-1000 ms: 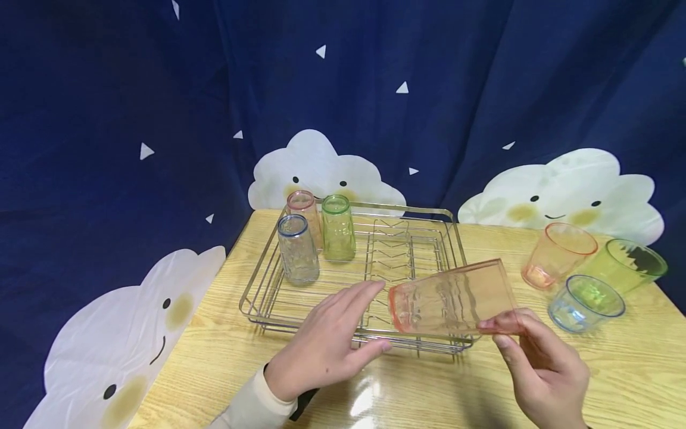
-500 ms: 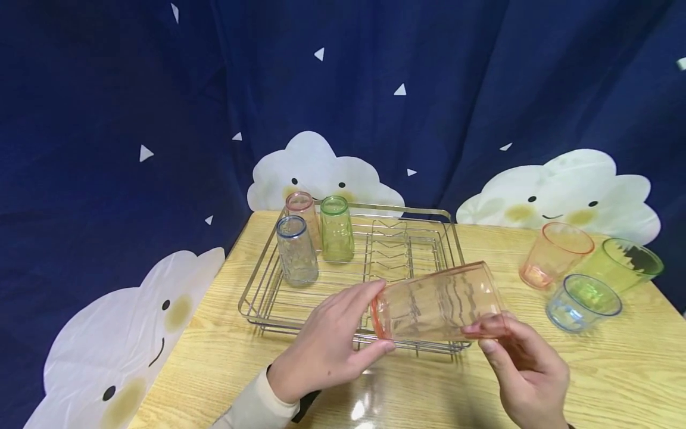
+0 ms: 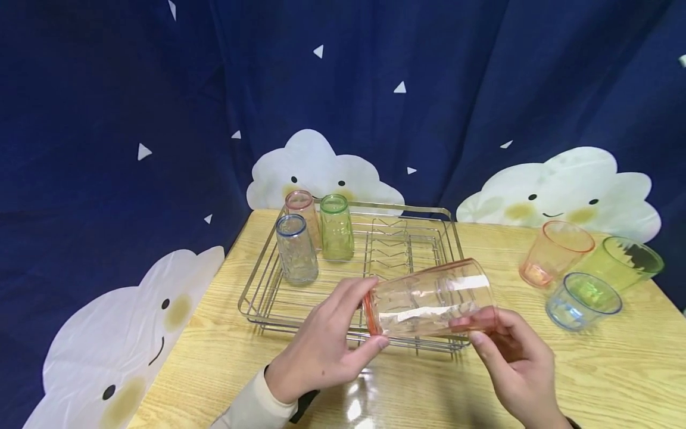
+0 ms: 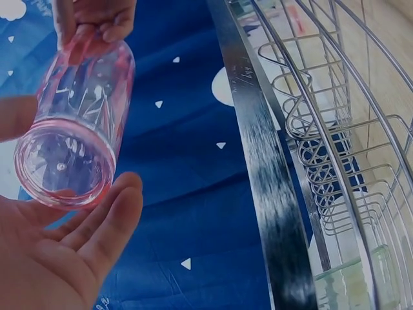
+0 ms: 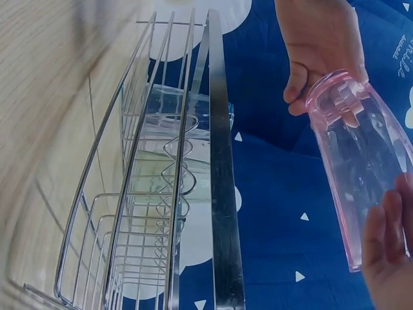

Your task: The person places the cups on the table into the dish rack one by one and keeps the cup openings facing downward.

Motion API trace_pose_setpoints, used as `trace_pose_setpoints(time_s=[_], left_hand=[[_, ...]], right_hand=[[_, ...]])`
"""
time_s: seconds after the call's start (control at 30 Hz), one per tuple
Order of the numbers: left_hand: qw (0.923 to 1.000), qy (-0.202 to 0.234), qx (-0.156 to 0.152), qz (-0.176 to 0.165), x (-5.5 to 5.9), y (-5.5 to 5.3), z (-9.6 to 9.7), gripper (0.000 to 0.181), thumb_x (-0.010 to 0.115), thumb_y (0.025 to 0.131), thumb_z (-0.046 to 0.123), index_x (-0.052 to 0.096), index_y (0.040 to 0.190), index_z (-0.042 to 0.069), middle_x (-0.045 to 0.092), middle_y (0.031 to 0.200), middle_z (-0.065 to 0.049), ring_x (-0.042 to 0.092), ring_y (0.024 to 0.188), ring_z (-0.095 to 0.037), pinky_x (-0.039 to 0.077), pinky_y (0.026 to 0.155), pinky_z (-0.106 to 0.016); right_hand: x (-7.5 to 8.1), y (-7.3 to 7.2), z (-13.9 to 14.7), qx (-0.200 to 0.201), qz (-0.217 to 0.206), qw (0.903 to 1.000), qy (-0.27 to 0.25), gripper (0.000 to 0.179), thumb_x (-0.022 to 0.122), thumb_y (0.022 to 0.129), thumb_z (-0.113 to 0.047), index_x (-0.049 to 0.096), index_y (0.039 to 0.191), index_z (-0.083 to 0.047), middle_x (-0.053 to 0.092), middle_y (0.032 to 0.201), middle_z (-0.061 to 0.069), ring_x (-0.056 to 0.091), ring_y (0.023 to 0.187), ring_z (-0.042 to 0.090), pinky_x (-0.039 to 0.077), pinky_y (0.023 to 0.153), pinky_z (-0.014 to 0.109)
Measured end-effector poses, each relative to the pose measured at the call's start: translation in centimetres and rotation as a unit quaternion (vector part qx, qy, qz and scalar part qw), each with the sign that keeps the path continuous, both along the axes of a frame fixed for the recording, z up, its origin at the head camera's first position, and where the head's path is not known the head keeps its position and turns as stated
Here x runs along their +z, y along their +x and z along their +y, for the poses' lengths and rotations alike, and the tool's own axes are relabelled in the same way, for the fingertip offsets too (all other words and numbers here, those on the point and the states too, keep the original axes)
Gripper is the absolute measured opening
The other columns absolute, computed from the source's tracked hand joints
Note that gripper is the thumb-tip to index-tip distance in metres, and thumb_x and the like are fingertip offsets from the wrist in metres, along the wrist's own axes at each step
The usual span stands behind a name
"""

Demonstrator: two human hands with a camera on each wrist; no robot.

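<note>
A clear orange-pink drinking glass (image 3: 429, 301) lies tilted on its side in the air, over the front of the wire rack. My right hand (image 3: 522, 363) pinches its open end, with fingers inside the rim and the thumb outside. At the thick reddish base, my left hand (image 3: 327, 342) holds the glass between thumb and fingers. The left wrist view looks onto the round base (image 4: 63, 165), the left fingers curving under it. In the right wrist view the left hand (image 5: 322, 39) is at the base and the right fingertips (image 5: 390, 213) overlap the other end.
Upside down in the metal dish rack (image 3: 348, 325) stand a pink glass (image 3: 305, 217), a green glass (image 3: 337, 235) and a blue-rimmed glass (image 3: 297, 256). On the table's right are an orange cup (image 3: 557, 253), a yellow-green cup (image 3: 624, 265) and a blue-rimmed cup (image 3: 581, 304).
The orange-pink glass has moved left with my right hand, its base coming between my left thumb and fingers. The left hand has shifted only slightly.
</note>
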State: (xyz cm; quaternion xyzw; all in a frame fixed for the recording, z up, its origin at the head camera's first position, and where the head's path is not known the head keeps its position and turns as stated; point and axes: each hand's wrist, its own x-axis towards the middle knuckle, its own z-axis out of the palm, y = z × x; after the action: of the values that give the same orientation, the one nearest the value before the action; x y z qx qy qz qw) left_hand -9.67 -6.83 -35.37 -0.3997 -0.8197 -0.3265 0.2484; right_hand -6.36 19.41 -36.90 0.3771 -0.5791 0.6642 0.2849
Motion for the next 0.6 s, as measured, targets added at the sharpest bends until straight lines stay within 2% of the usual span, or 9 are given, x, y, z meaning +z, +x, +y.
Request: trace_pose_setpoints(time_s=[0.33, 0.6], left_hand=[[0.9997, 0.018, 0.002, 0.013, 0.24, 0.12, -0.07, 0.077, 0.079, 0.08, 0.029, 0.043, 0.144, 0.007, 0.053, 0.13, -0.007, 0.059, 0.108, -0.015, 0.054, 0.093, -0.03], [0.9991, 0.02, 0.002, 0.037, 0.63, 0.13, 0.02, 0.082, 0.085, 0.075, 0.03, 0.045, 0.142, 0.005, 0.055, 0.133, -0.01, 0.058, 0.121, -0.02, 0.05, 0.106, -0.034]], right_hand=[[-0.5, -0.13, 0.18, -0.006, -0.032, 0.9991, 0.028, 0.021, 0.049, 0.086, 0.027, 0.051, 0.106, 0.024, 0.073, 0.113, 0.012, 0.071, 0.107, 0.017, 0.055, 0.092, 0.018], [-0.68, -0.44, 0.28, -0.01, -0.038, 0.9983, 0.044, 0.017, 0.053, 0.088, 0.022, 0.052, 0.105, 0.023, 0.072, 0.114, 0.012, 0.069, 0.109, 0.017, 0.054, 0.094, 0.019]])
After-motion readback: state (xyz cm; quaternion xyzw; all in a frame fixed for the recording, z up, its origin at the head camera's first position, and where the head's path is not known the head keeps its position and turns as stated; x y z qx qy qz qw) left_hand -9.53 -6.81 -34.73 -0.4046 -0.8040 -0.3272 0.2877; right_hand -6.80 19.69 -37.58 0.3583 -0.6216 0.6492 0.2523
